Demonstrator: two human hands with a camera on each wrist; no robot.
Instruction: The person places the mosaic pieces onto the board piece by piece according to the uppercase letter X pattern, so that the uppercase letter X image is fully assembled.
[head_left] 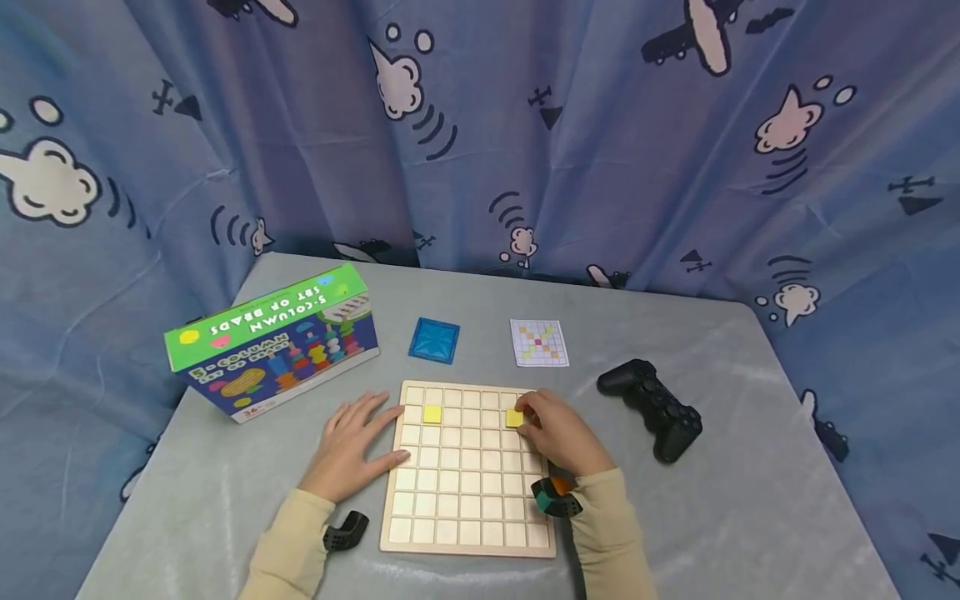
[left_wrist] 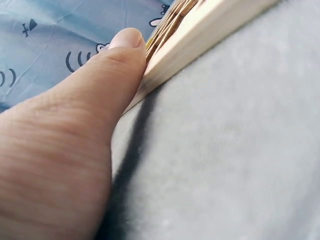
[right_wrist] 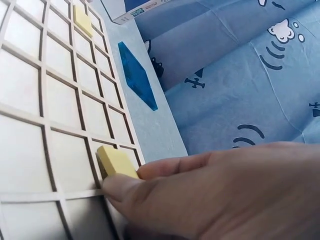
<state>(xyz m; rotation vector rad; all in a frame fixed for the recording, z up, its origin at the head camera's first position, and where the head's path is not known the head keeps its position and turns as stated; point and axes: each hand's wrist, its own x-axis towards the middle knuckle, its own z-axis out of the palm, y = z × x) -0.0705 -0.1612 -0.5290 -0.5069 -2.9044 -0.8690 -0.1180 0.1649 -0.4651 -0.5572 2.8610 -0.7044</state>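
Observation:
A wooden grid board [head_left: 448, 481] with square cells lies in front of me in the head view. My right hand [head_left: 564, 433] pinches a yellow square tile [head_left: 513, 418] between thumb and fingers, over a cell near the board's far right corner. In the right wrist view that tile [right_wrist: 117, 162] looks slightly tilted at its cell. Another yellow tile [head_left: 432, 414] sits in a cell near the far left. My left hand [head_left: 352, 450] rests with fingers spread at the board's left edge. Its thumb [left_wrist: 117, 60] touches the board's side in the left wrist view.
Beyond the board lie a blue square packet [head_left: 434, 341] and a small card printed with a coloured grid pattern [head_left: 540, 343]. A colourful toy box [head_left: 277, 350] stands at the left. To the right is a black game controller [head_left: 651, 408]. A patterned curtain [head_left: 465, 125] hangs behind the table.

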